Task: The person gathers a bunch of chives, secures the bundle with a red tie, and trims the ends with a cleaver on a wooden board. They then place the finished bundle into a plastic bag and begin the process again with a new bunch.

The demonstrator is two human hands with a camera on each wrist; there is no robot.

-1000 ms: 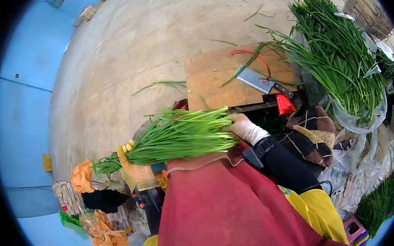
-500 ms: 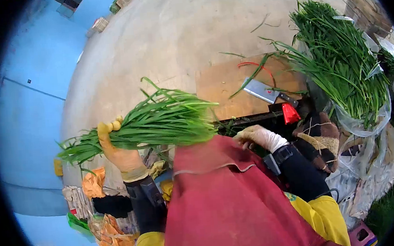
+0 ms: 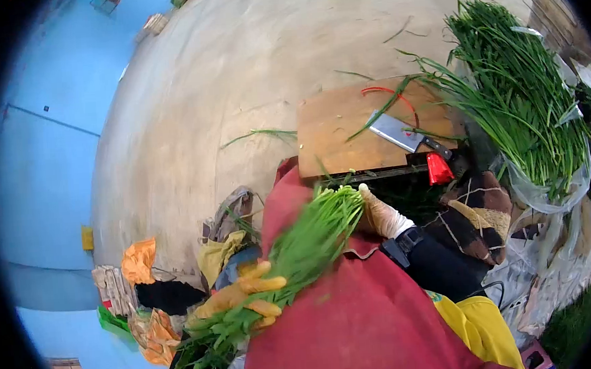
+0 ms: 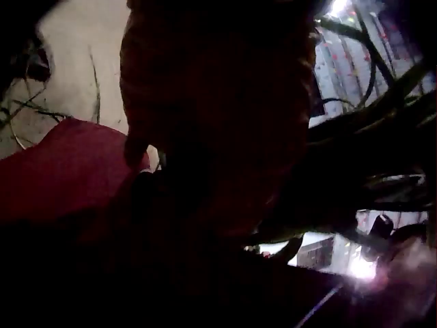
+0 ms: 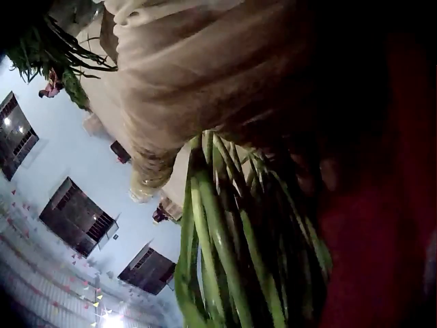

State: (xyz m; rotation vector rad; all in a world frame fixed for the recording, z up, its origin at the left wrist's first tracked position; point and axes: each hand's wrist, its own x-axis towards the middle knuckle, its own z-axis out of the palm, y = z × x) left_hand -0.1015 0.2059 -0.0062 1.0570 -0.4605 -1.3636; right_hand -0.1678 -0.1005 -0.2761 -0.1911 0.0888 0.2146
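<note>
A bunch of garlic chives (image 3: 319, 240) lies slanted over the maroon apron (image 3: 357, 309), pale cut ends up toward the board. At those ends, my gloved right hand (image 3: 383, 214) grips the stalks; in the right wrist view the stalks (image 5: 218, 232) run down between thumb and fingers. My left hand (image 3: 238, 299), in a yellowish glove, is at the leafy end with fingers spread and fairly straight against the leaves. The left wrist view is very dark, with only the outline of the left hand (image 4: 218, 109) showing.
Ahead is a wooden board (image 3: 340, 134) bearing a cleaver (image 3: 397, 131), a red strip (image 3: 398, 97) and loose leaves. A large heap of chives (image 3: 513, 97) in clear plastic stands right. A red packet (image 3: 438, 169) sits by the board; orange bags (image 3: 140, 261) lie left.
Half a second ago my left hand gripped the bunch out to the left, my right hand off it. The bunch has swung back right and slanted; my right hand has taken the cut ends, my left fingers have spread.
</note>
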